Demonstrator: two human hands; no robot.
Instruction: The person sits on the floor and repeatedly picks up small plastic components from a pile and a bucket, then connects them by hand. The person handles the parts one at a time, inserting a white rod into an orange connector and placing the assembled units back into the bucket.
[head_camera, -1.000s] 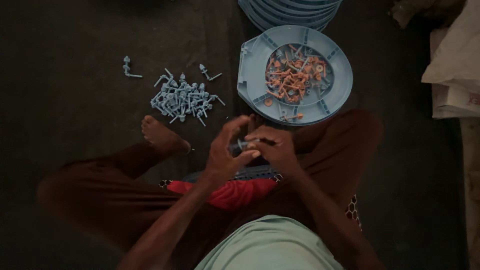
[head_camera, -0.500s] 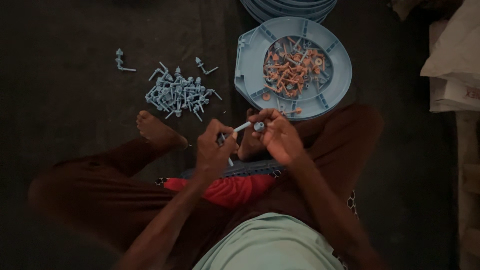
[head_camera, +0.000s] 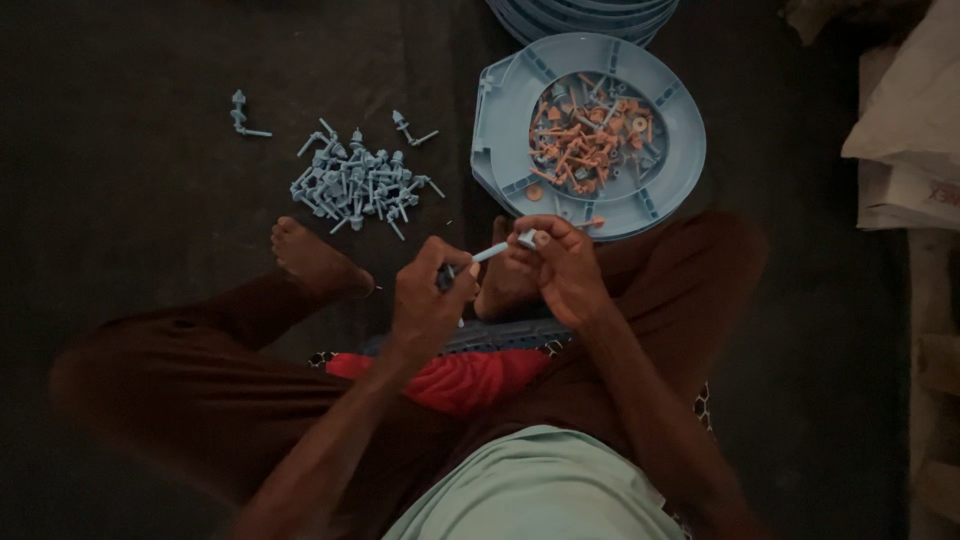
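Fingers (head_camera: 540, 245) of the right hand (head_camera: 565, 275) pinch the far end of a small pale-blue plastic pin (head_camera: 497, 250); the left hand (head_camera: 430, 300) is curled around the near end, thumb on top. Both hands are closed on the same piece, which spans the short gap between them, held above the lap and just in front of the crossed legs. What exactly sits at the right-hand tip is too small to tell (possibly a little cap or washer).

Surroundings: person sits cross-legged on a dark floor (head_camera: 120, 150). A round pale-blue tray (head_camera: 500, 130) lies just ahead of the right knee, holding a heap of orange bits (head_camera: 590, 135) mixed with a few blue ones. To the left of the tray, a loose pile of blue pins (head_camera: 355, 185) lies on the floor; two strays sit apart from it, one (head_camera: 245, 115) well to the left. More blue trays (head_camera: 580, 15) are stacked at the top edge. A bare foot (head_camera: 315, 260) rests near the pile. White sacks (head_camera: 905, 130) at the right.

Judgement: the step in hand looks like fitting or seating a small part onto one pin. The next move would call for a steady press or twist along the pin's axis, left hand bracing, right fingers keeping the small end aligned.
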